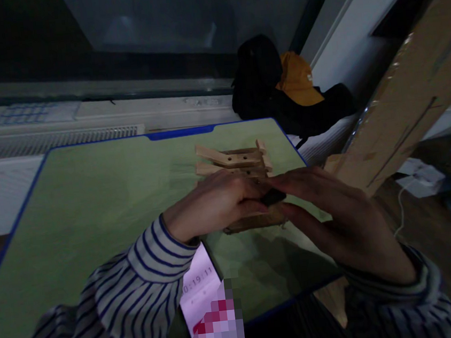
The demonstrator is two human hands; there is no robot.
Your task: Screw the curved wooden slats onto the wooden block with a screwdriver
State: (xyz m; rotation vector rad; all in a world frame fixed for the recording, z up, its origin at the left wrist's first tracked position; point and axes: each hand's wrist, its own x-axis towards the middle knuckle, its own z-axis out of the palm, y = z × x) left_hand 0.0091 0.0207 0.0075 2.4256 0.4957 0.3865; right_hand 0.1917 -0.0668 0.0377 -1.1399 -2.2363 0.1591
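Note:
A small dark block (273,196) is between my two hands, above the right part of the table; its exact kind is unclear. My left hand (223,199), back upward, is closed with its thumb at the block's left end. From the right, my right hand (335,214) pinches the block between thumb and fingers. Under and beyond the hands are several pale wooden pieces (236,158) with drilled holes, lying side by side with their ends angled out to the left. A flat wooden part (255,222) shows below my left hand, its rest hidden by the hands.
The green-topped table (104,203) has a blue edge. A lit phone (200,287) showing digits lies at the near edge, partly blurred out. By the window are a dark bag (258,74) and an orange cap (299,80). A large cardboard sheet (413,74) stands at the right.

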